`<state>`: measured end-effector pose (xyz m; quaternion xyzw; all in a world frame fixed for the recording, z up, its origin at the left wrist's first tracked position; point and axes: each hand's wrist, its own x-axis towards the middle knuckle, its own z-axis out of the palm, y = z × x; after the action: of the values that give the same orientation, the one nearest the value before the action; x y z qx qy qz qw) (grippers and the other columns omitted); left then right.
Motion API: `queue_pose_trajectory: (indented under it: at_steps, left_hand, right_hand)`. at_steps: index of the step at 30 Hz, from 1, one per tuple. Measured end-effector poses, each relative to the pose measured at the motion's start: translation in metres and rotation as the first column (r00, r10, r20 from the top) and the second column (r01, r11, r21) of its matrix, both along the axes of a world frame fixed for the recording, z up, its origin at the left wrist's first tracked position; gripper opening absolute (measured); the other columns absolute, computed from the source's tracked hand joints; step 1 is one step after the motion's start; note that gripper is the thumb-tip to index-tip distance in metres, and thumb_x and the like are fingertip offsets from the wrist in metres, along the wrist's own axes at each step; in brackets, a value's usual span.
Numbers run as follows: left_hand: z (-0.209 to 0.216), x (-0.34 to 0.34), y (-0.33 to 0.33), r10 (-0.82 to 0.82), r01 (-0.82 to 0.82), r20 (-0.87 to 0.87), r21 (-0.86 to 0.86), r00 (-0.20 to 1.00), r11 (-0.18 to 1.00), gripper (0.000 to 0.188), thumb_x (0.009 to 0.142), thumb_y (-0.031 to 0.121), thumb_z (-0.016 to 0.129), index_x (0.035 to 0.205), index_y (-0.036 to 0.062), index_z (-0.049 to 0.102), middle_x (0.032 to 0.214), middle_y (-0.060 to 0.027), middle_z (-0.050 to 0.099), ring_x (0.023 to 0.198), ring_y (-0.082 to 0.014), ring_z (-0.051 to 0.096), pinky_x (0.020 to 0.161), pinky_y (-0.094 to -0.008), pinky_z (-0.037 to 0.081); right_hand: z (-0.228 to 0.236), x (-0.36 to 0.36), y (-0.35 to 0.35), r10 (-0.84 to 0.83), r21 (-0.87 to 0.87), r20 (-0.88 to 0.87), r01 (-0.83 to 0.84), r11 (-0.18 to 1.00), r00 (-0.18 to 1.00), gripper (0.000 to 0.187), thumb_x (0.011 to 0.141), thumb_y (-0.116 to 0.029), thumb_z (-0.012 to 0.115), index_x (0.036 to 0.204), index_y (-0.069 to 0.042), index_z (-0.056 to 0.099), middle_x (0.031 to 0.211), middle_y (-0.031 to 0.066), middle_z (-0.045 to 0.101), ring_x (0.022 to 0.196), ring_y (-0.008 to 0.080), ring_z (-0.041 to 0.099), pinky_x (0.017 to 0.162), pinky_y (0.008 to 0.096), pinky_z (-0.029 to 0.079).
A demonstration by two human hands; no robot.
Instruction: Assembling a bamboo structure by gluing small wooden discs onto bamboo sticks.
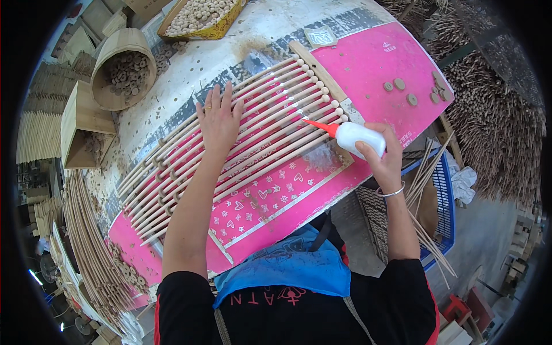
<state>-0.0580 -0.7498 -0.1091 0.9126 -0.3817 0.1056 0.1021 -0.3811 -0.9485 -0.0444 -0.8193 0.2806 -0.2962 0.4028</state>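
Several slim wooden rods (270,150) lie side by side across the pink sheet (253,221). Round wooden balls (325,99) cap their right ends, beside a wooden strip (319,72); small wooden rings (161,166) sit on the rods toward the left. My left hand (220,125) rests flat on the rods, its fingers stretched out and holding nothing. In my right hand (388,162) is a white squeeze bottle (357,140). Its red nozzle points left, with the tip over the rods near the balls. White blobs (291,98) mark several rods there.
At the back stand a yellow box (215,30) of wooden balls and a round wooden tub (106,75) of rings. A wooden box (75,129) is at the left. Loose discs (399,84) lie on the right. A blue basket (444,198) with sticks stands beside the table.
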Motion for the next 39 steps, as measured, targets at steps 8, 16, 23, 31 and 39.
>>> queue_pose_trajectory:
  at_steps: [8,16,23,31,39]
  left_hand:
    - [0.001,0.0,0.001,-0.001,0.001,0.021,0.001,1.0,1.0,0.06,0.103,0.046,0.048,0.156,0.0199,0.041,0.157,-0.017,0.044,0.147,-0.033,0.039,0.122,-0.0588,0.019]
    - [0.0,0.001,0.0,0.003,-0.003,0.026,0.015,1.0,1.0,0.06,0.104,0.047,0.047,0.157,0.0198,0.04,0.157,-0.0167,0.044,0.147,-0.0327,0.038,0.122,-0.0585,0.02]
    - [-0.001,0.001,0.001,0.008,-0.008,0.024,0.029,1.0,1.0,0.06,0.104,0.048,0.046,0.158,0.0204,0.039,0.158,-0.0162,0.043,0.147,-0.0322,0.038,0.122,-0.058,0.019]
    - [-0.001,0.0,0.001,0.005,-0.006,0.026,0.02,1.0,1.0,0.06,0.105,0.049,0.045,0.157,0.0204,0.04,0.157,-0.016,0.043,0.147,-0.0324,0.038,0.122,-0.059,0.02]
    - [-0.002,0.001,0.001,0.0,-0.001,0.026,0.019,1.0,1.0,0.06,0.105,0.049,0.045,0.157,0.0203,0.04,0.157,-0.0163,0.044,0.147,-0.0328,0.038,0.121,-0.0598,0.02]
  right_hand:
    - [0.005,-0.013,0.006,-0.022,0.04,-0.014,0.022,0.999,1.0,0.036,0.081,-0.014,0.081,0.112,-0.002,0.065,0.102,0.011,0.068,0.093,0.0218,0.067,0.082,0.0338,0.051]
    - [0.003,-0.015,0.01,-0.002,-0.013,-0.025,0.001,1.0,1.0,0.037,0.081,-0.014,0.081,0.112,-0.001,0.065,0.104,0.0119,0.069,0.094,0.0228,0.068,0.083,0.0343,0.052]
    - [0.006,-0.028,0.014,-0.064,0.138,-0.043,0.07,0.988,0.997,0.038,0.081,-0.014,0.081,0.113,-0.001,0.065,0.105,0.0108,0.069,0.094,0.0199,0.068,0.082,0.0329,0.052]
    - [0.006,-0.033,0.02,-0.055,-0.011,-0.048,0.055,0.998,0.997,0.038,0.08,-0.013,0.081,0.112,-0.001,0.065,0.1,0.0116,0.067,0.091,0.0225,0.067,0.08,0.0335,0.051]
    - [0.004,-0.044,0.025,-0.096,0.127,-0.023,0.098,0.987,0.995,0.038,0.08,-0.014,0.082,0.112,-0.001,0.064,0.102,0.0109,0.068,0.092,0.0219,0.066,0.082,0.0331,0.051]
